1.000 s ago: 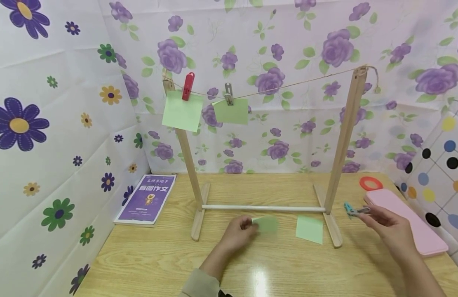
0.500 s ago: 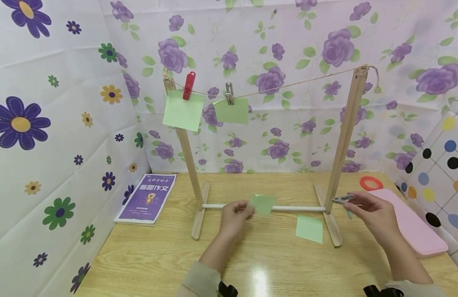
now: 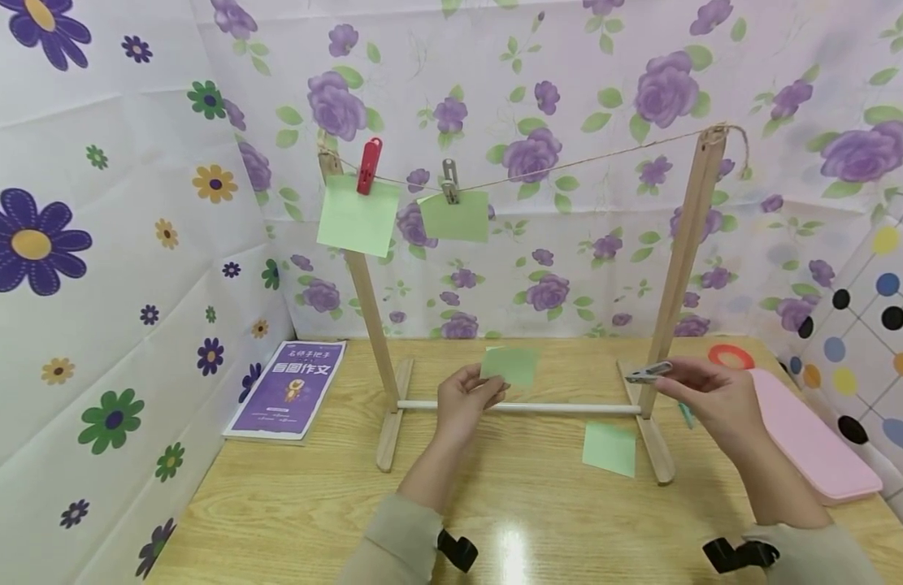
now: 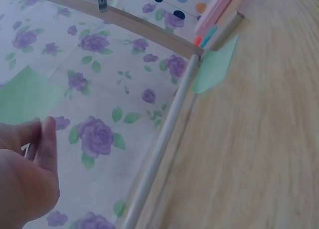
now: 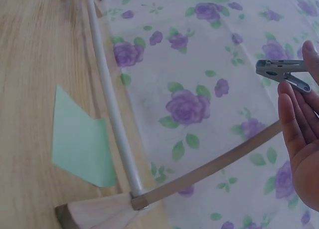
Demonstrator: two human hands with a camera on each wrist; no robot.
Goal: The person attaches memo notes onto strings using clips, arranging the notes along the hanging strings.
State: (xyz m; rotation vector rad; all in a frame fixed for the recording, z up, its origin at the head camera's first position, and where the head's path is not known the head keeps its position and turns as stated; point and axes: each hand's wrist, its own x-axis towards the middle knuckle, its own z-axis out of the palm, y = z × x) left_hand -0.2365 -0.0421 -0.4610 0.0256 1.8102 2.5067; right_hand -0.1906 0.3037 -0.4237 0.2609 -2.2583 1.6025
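Held note, thin pale green paper

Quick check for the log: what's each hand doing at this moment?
Left hand: holding a green paper by its edge.
Right hand: holding a gray clothespin.

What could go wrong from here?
1. Left grip pinches the held note near one edge only, so it may flop or slip during clipping.
2. Right grip has the held peg at its fingertips; it could twist loose when squeezed.
3. The line dips near the hung notes; tugging it might jostle them.
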